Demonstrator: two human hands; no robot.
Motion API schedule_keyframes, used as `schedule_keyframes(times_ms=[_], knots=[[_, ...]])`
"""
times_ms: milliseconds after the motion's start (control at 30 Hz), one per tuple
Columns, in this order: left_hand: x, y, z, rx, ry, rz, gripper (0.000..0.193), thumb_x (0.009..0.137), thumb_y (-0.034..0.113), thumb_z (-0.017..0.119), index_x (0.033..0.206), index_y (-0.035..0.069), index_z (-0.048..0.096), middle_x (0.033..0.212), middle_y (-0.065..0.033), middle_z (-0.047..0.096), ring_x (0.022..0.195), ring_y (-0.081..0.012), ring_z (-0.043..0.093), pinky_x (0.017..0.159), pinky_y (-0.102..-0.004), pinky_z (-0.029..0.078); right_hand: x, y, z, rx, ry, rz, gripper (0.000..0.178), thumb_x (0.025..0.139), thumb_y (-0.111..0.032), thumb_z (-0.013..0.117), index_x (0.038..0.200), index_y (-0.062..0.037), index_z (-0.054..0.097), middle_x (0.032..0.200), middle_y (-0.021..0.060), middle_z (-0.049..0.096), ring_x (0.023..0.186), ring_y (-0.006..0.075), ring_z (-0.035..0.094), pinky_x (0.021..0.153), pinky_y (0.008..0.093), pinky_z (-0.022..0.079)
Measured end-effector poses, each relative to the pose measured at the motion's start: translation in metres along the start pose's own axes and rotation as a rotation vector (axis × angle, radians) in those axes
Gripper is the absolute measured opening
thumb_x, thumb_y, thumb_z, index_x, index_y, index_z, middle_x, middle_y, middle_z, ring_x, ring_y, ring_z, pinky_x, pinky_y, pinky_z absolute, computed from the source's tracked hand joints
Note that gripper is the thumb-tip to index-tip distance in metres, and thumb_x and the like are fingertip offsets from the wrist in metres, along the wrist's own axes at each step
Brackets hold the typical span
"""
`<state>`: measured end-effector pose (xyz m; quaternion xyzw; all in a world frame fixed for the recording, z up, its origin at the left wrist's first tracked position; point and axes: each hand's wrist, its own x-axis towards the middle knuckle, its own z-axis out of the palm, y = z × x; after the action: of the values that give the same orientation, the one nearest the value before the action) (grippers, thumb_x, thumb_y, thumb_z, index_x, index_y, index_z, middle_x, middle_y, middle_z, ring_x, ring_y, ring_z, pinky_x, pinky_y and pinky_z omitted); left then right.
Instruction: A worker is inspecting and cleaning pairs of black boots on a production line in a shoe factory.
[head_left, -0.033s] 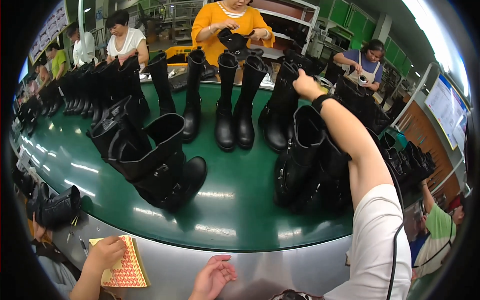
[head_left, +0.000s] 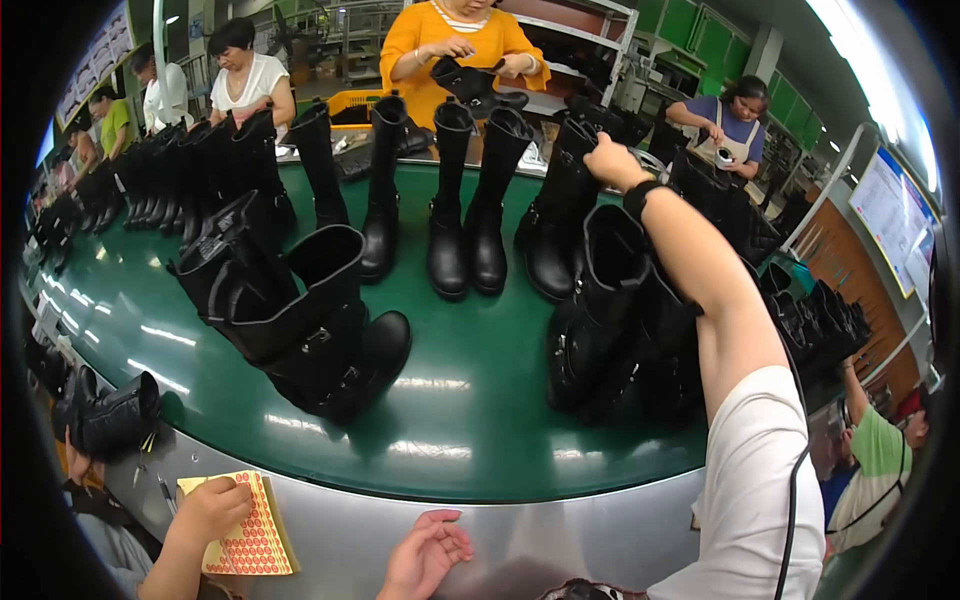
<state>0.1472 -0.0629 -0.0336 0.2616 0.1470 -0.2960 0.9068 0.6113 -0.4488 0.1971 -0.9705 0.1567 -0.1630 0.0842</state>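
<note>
My right hand [head_left: 612, 162] reaches far across the green surface, its fingers closed at the top rim of a tall black boot [head_left: 553, 235] that stands upright. Palm up, my left hand [head_left: 430, 552] rests over the metal edge at the front; its fingers are loosely bent and apart, with nothing in them. Below my right forearm stand more black boots [head_left: 583, 340] with buckles. A pair of tall boots [head_left: 452, 210] stands in the middle. At the left, a wide pair of buckled boots [head_left: 325, 345] leans over to one side.
A co-worker's hand [head_left: 213, 508] lies on a yellow sheet of red round stickers [head_left: 255, 545] at my left. Rows of boots [head_left: 170, 190] line the far left. Across the green table [head_left: 480, 400], a person in orange [head_left: 420, 45] handles a short black boot [head_left: 470, 85].
The boots on the green surface have shifted very slightly left. My right hand has moved slightly left with its boot; my left hand stays in place.
</note>
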Motion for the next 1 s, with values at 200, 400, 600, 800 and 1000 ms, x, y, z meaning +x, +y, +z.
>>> schedule_keyframes(times_ms=[200,400,600,800,1000], knots=[[0.000,0.000,0.006,0.019,-0.065,0.010,0.033,0.100,0.024,0.050,0.121,0.000,0.056,0.093,-0.0059,0.065,0.085,-0.0229,0.062,0.080,-0.0404,0.050,-0.005,0.025,-0.092,0.006,0.026,-0.308,0.056,0.082,-0.049,0.067,0.120,-0.0089,0.068,0.121,0.0169,0.067,0.116,0.0338,0.061,0.100,0.0398,0.048],[0.000,-0.006,0.009,0.109,-0.026,0.051,0.028,0.099,0.021,0.050,0.116,0.000,0.059,0.084,-0.0052,0.061,0.083,-0.0239,0.062,0.076,-0.0395,0.051,-0.057,0.117,-0.246,-0.084,0.110,-0.087,0.049,0.078,-0.050,0.072,0.101,-0.0072,0.073,0.098,0.0142,0.073,0.085,0.0278,0.071,0.074,0.0384,0.058],[0.005,-0.011,0.003,0.024,-0.078,0.056,0.026,0.099,0.020,0.050,0.115,0.001,0.059,0.087,-0.0060,0.064,0.081,-0.0258,0.062,0.076,-0.0410,0.052,-0.085,0.209,-0.220,-0.024,-0.145,-0.120,0.105,0.075,-0.073,0.066,0.152,-0.0082,0.033,0.149,0.0225,0.041,0.136,0.0350,0.044,0.107,0.0455,0.041],[0.010,-0.008,0.001,0.039,-0.086,0.028,0.031,0.100,0.023,0.048,0.118,0.001,0.058,0.091,-0.0130,0.067,0.084,-0.0294,0.065,0.079,-0.0427,0.053,-0.088,0.206,-0.159,0.166,-0.112,0.130,0.123,0.066,-0.086,0.060,0.155,-0.0086,0.023,0.149,0.0260,0.040,0.141,0.0374,0.037,0.113,0.0465,0.033],[0.011,-0.006,0.000,0.085,-0.074,0.034,0.032,0.101,0.022,0.043,0.117,-0.002,0.057,0.095,-0.0199,0.066,0.088,-0.0319,0.064,0.082,-0.0457,0.053,-0.057,0.165,-0.146,-0.204,-0.286,-0.006,0.093,0.067,-0.075,0.071,0.123,-0.0010,0.065,0.129,0.0197,0.062,0.122,0.0360,0.058,0.101,0.0427,0.046]])
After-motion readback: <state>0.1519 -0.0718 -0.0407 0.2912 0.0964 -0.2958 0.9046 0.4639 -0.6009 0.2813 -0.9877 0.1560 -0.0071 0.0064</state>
